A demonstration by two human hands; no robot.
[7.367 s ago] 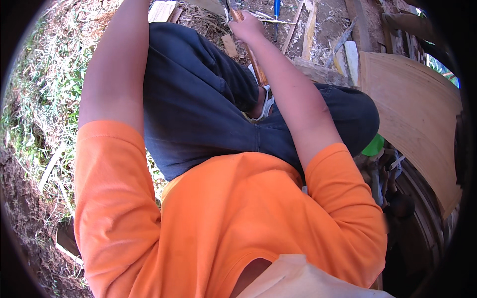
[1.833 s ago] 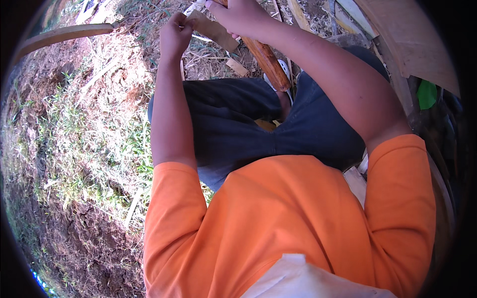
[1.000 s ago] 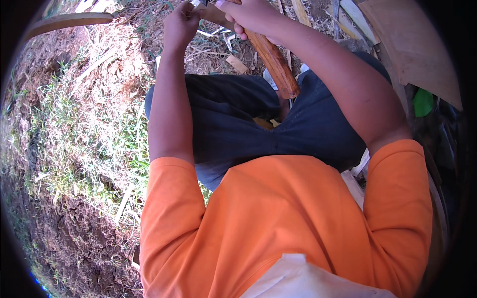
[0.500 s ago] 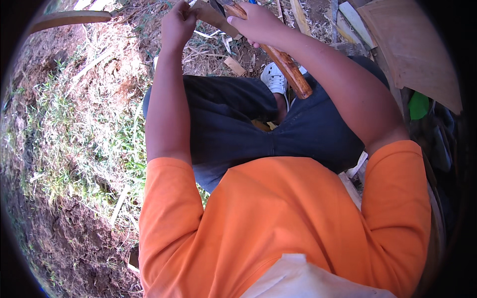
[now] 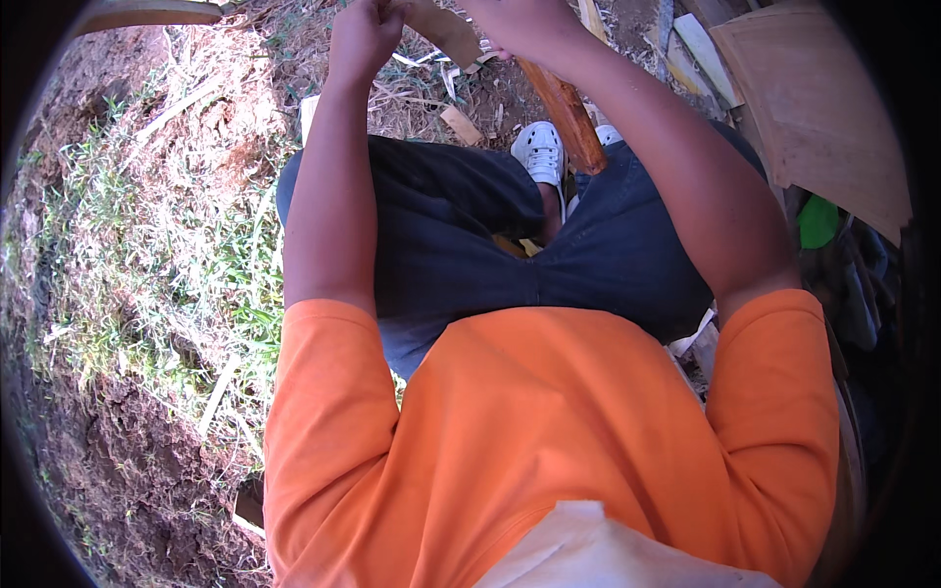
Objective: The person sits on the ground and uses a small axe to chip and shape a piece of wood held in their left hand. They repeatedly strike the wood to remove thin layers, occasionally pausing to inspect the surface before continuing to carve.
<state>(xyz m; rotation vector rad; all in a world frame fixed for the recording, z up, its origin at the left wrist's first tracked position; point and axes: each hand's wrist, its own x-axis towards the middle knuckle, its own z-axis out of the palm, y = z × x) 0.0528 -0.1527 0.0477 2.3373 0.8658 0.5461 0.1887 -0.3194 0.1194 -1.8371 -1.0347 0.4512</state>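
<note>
At the top edge, my left hand is closed on a thin, flat piece of wood, whose lower end slants down to the right. My right hand grips a tool with a thick reddish-brown wooden handle. The handle's butt points down toward my right knee, over a white shoe. The tool's head lies beyond the picture's upper edge. Both hands are partly cut off there, close to each other above the ground between my feet.
Wood chips and shavings litter the ground ahead. Brown wooden sheets lean at the right, by a green item and dark cloth. Grass and bare soil spread on the left. A curved wood piece lies at upper left.
The tool's handle has shifted up and slightly left, and its dark metal head has gone out of view. My right hand has risen toward the top edge. The left hand still holds the wood.
</note>
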